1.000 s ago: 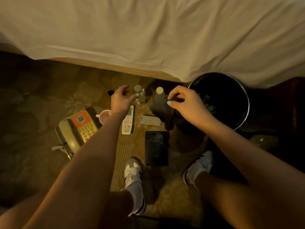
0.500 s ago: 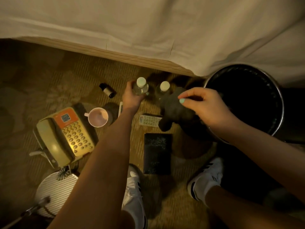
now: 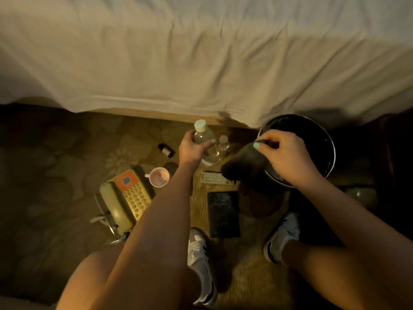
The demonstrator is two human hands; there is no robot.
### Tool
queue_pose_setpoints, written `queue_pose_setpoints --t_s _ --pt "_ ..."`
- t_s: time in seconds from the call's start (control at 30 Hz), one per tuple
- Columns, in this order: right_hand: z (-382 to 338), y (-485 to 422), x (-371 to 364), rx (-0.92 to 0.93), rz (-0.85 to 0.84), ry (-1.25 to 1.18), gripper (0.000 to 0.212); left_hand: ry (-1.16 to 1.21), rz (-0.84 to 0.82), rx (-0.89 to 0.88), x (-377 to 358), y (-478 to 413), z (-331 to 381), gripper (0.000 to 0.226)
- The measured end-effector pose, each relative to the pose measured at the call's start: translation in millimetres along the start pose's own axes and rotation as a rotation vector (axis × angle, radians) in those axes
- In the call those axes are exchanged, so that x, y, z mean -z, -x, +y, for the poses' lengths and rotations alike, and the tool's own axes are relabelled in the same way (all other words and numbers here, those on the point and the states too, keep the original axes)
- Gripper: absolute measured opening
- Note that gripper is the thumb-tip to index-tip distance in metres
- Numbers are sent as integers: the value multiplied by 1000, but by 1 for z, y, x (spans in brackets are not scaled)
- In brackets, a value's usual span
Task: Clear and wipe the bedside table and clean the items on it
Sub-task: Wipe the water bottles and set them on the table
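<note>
My left hand (image 3: 192, 148) grips a clear water bottle (image 3: 203, 139) with a white cap, lifted off the carpet and tilted. A second, smaller clear bottle (image 3: 223, 145) stands on the floor just to its right. My right hand (image 3: 283, 153) pinches a dark cloth (image 3: 245, 163) that hangs over the rim of a black bucket (image 3: 328, 139). On the carpet lie a yellow telephone (image 3: 125, 198) with an orange panel, a pink cup (image 3: 159, 177), a white remote (image 3: 214, 178), a black folder (image 3: 223, 213) and a small dark vial (image 3: 166, 150).
The bed's white sheet (image 3: 201, 59) and wooden frame edge (image 3: 169, 116) run across the top, close behind the bottles. My two feet in white shoes (image 3: 199, 247) stand on the patterned carpet below the items. A dark piece of furniture sits at the far right.
My left hand has lifted the bottle off the floor and toward me. The right hand with the cloth stays over the bucket rim. The camera has pulled back, showing more of the bed.
</note>
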State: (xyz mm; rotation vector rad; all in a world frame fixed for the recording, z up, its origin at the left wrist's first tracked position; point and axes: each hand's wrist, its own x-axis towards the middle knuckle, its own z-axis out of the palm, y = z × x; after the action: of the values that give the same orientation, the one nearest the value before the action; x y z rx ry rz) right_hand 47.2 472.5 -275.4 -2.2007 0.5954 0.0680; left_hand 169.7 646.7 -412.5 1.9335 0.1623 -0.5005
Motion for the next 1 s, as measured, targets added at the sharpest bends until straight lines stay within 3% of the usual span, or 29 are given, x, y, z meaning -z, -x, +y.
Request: queue_pose_setpoints --t_s 0.2,0.3,0.4,0.6,0.8,0.9,1.0 --pt "-6 57 36 -28 263 -95 8 142 -209 -168 24 82 97 67" --pt "-15 76 53 25 307 -290 3 222 -238 -272 41 130 124 66" --pt "-32 89 71 87 292 -515 6 292 -286 -302 53 174 132 57" --pt "-68 98 98 335 248 -680 8 298 -393 -360 40 218 142 53" --pt "-68 83 110 320 214 -855 6 131 -472 -416 24 201 154 46" --pt "-61 72 109 325 103 -802 11 85 -551 -437 15 192 158 38" --pt "-58 60 97 360 -13 -548 9 82 -603 -469 9 186 162 36"
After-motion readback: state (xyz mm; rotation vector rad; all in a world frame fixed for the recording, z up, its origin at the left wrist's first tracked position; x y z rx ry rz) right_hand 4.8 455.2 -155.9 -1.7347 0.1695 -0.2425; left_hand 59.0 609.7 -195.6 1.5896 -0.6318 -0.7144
